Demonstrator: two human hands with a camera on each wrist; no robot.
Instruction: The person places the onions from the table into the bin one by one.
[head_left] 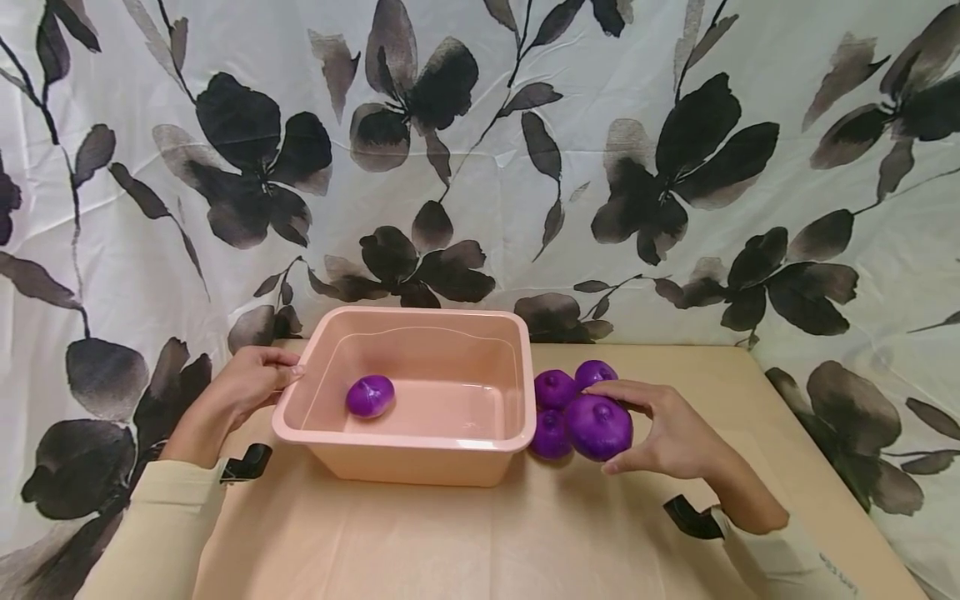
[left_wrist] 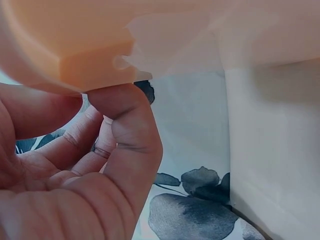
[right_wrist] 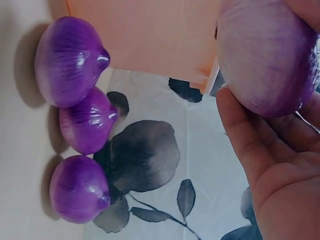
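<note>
My left hand (head_left: 251, 385) pinches the left rim of a pink plastic tub (head_left: 416, 462), thumb and forefinger at its edge in the left wrist view. One purple onion (head_left: 370, 397) lies on the tub's floor, towards the left. To the right of the tub, my right hand (head_left: 671, 429) grips a larger purple onion (head_left: 599, 427) between thumb and fingers. In the right wrist view this held onion (right_wrist: 267, 60) is raised off the table, its paler side showing. Three more purple onions (right_wrist: 72, 62) sit close together on the table beside the tub's right wall.
A beige table (head_left: 420, 542) carries the tub and the loose onions. Behind it hangs a white cloth (head_left: 555, 67) with dark floral print, reaching down to the table's back edge. Black straps (head_left: 693, 518) circle both wrists over pale sleeves.
</note>
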